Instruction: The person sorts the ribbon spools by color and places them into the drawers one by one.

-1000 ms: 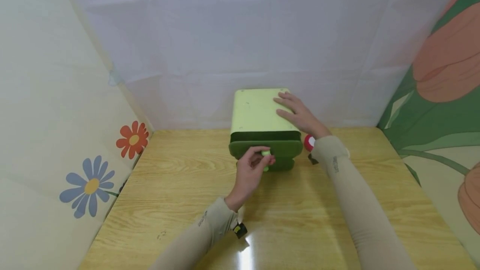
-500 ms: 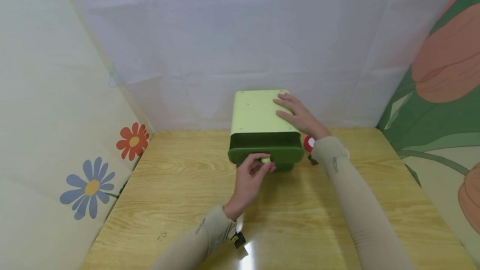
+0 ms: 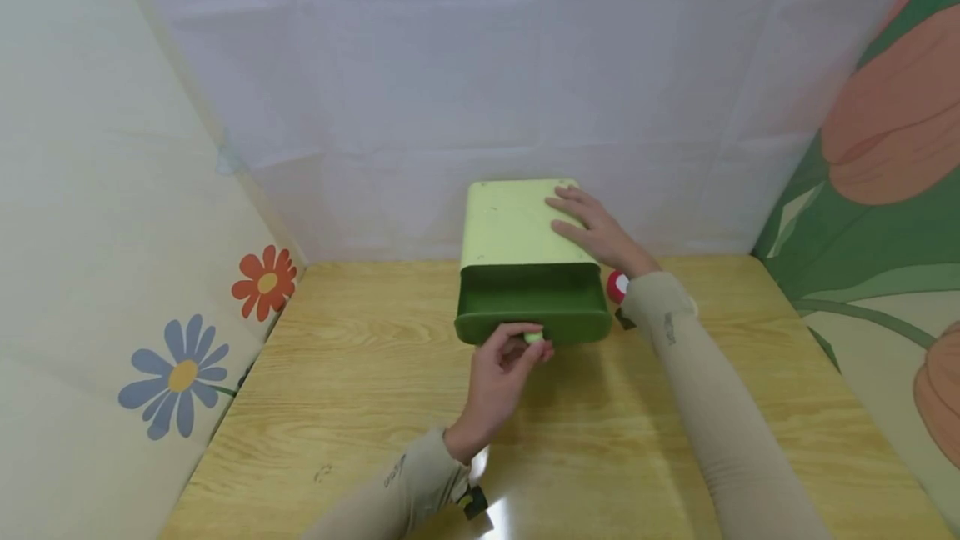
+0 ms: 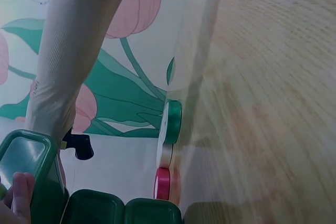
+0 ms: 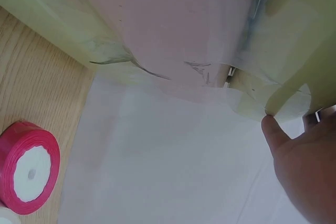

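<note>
One dark-green top drawer (image 3: 573,328) juts from the pale-green cabinet (image 3: 510,223) on the wooden table (image 3: 337,373); our left hand (image 3: 498,375) pinches its knob (image 3: 533,337), our right hand (image 3: 598,230) rests spread on the cabinet's top. Pulling too hard, we could tip the cabinet or yank the drawer out.

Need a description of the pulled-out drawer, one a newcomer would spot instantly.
On the wood-grain table stands a pale-green cabinet, near the pale back wall. Right under its top, a dark-green drawer with a light-green knob juts toward the head camera. It alone stands pulled out; the two green drawer fronts below sit farther back.
</note>
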Demonstrator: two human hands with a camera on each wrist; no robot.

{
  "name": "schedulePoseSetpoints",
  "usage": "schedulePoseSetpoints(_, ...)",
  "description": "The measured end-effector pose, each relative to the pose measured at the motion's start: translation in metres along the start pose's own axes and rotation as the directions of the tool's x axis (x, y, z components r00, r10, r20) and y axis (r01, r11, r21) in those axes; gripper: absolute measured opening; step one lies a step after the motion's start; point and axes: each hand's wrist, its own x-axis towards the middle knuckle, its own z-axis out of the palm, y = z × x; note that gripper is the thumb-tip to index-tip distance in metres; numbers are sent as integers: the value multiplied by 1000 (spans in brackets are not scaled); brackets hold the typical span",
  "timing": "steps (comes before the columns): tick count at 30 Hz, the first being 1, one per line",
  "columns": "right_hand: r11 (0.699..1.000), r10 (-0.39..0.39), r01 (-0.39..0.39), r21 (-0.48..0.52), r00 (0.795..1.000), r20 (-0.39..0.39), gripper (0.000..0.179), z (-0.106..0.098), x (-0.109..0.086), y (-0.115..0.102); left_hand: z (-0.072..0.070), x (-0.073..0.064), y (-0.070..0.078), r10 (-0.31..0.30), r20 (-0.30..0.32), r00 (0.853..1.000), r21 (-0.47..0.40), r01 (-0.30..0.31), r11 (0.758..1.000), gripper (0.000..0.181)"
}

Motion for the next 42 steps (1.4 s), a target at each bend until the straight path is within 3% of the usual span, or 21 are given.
schedulePoseSetpoints(21, 1000, 5, -5, 23, 1000, 7, 59, 0, 3, 2, 3, -23, 4, -10, -6, 1000, 10, 10, 1000, 20)
schedulePoseSetpoints(42, 1000, 7, -7, 28, 1000, 21, 61, 0, 3, 3, 8, -45, 10, -28, 3, 1000, -67, 28, 997, 21)
